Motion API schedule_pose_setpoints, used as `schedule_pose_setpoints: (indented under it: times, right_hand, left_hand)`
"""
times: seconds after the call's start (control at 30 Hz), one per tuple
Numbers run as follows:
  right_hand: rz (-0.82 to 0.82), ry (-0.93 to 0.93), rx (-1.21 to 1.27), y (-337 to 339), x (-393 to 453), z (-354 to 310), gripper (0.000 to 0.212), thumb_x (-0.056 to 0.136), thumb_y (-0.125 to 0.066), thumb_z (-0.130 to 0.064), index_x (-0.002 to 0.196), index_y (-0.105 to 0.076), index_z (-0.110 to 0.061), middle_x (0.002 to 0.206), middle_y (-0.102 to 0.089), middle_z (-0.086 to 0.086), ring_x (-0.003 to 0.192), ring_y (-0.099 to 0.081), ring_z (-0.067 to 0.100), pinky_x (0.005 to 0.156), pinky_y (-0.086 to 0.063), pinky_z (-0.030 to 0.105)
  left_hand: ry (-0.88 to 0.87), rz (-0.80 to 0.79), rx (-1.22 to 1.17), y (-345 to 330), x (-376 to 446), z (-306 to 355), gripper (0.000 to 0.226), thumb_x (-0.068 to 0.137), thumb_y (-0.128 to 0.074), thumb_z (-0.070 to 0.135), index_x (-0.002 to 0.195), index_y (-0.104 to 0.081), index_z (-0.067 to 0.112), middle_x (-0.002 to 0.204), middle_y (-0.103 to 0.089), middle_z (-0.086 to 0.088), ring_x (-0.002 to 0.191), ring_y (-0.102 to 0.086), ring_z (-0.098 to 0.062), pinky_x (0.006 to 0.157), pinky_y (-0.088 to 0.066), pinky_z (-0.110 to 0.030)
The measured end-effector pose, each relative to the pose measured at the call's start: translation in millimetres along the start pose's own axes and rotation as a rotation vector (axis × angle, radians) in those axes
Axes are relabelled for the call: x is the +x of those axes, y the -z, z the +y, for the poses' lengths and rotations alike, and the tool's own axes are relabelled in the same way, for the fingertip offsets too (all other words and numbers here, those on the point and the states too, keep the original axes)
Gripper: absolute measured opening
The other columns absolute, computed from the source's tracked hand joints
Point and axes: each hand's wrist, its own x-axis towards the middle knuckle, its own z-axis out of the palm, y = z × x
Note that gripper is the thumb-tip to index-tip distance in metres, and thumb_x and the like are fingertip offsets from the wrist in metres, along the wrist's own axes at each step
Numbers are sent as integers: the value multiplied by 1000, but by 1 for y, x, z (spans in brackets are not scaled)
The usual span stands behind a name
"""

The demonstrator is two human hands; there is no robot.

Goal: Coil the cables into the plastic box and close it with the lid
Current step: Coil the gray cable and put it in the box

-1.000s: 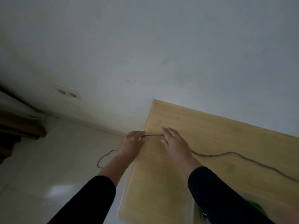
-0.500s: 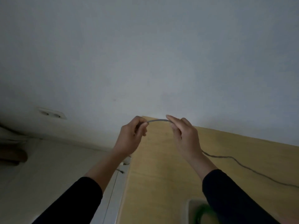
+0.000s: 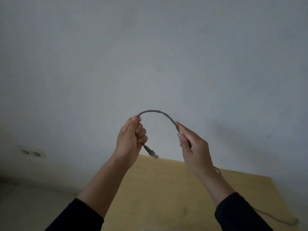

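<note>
You hold a grey network cable point(image 3: 160, 113) up in front of a pale wall, arched between your two hands above a wooden table. The cable is thin, round and matte, bent into a smooth upward curve. Its near end passes down through your left fist and comes out below, where a grey strain boot and a clear modular plug point(image 3: 152, 153) hang tilted down and to the right. From your right hand the cable runs on behind the wrist, and a further stretch lies slack on the tabletop at lower right.
</note>
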Motion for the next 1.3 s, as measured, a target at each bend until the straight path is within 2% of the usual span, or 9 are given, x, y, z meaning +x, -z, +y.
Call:
schedule_pose_setpoints:
  times: [0.23, 0.43, 0.63, 0.77, 0.87, 1.0, 1.1, 1.2, 1.3]
  right_hand:
    - [68, 84, -121, 69, 2, 27, 32, 93, -47, -17, 123, -59, -16, 63, -53, -1, 59, -47, 11, 54, -37, 11]
    - [-150, 4, -81, 90, 8, 29, 34, 94, -50, -18, 125, -55, -31, 67, -58, -1, 61, -49, 11, 58, -39, 16]
    - [-239, -67, -62, 88, -11, 11, 34, 97, -42, -26, 129, -53, -24, 57, -47, -25, 58, -51, -10, 55, -37, 8]
    - [-379, -30, -103, 90, -21, -4, 33, 98, -39, -30, 128, -52, -25, 62, -52, -23, 61, -51, -7, 59, -36, 10]
    - [-411, -17, -157, 90, -20, -10, 32, 98, -39, -29, 127, -53, -26, 83, -64, -13, 69, -52, 1, 67, -39, 15]
    - [-425, -90, -244, 92, -21, -8, 33, 99, -38, -30, 128, -52, -27, 71, -51, -24, 62, -47, -8, 63, -35, 9]
    - [-470, -62, -239, 93, -25, -16, 33, 98, -38, -32, 128, -51, -27, 87, -68, -8, 72, -56, 2, 72, -44, 18]
    - [-495, -20, -241, 94, -23, -32, 27, 98, -39, -31, 112, -59, -21, 61, -53, -8, 55, -47, 7, 58, -38, 21]
    - [-506, 59, -303, 104, -16, -42, 25, 95, -42, -31, 87, -58, -14, 63, -56, 0, 58, -49, 18, 56, -37, 30]
  left_hand:
    - [174, -243, -112, -69, -34, -25, 28, 94, -27, 17, 80, -51, 13, 55, -30, 4, 46, -29, -10, 46, -32, -20]
    - [99, -272, -257, -116, -45, -20, 37, 99, -29, 35, 92, -61, 17, 57, -11, 5, 48, -11, -11, 45, -19, -20]
    - [-31, -168, -426, -122, -15, 10, 27, 100, -31, 30, 101, -56, 21, 54, -35, 7, 48, -34, -7, 52, -37, -16]
    - [-99, -98, -483, -121, 0, 25, 25, 103, -26, 26, 102, -51, 23, 60, -48, 8, 50, -44, -5, 52, -42, -15]
    - [-56, -107, -547, -123, -3, 29, 24, 103, -27, 24, 100, -51, 22, 58, -44, 7, 47, -40, -5, 47, -38, -14]
    - [24, -218, -662, -129, -12, 37, 30, 103, -28, 20, 93, -56, 20, 55, -34, 7, 44, -32, -6, 42, -32, -14]
    - [-32, -252, -520, -129, -13, 35, 28, 102, -29, 26, 95, -55, 22, 56, -34, 7, 47, -31, -7, 45, -33, -15]
    - [-146, -254, -98, -121, -15, 21, 28, 102, -26, 28, 96, -53, 24, 57, -36, 7, 52, -29, -8, 50, -30, -19]
    - [-214, -277, 261, -109, -21, -1, 30, 102, -25, 27, 99, -54, 24, 58, -42, 6, 54, -36, -9, 57, -31, -26]
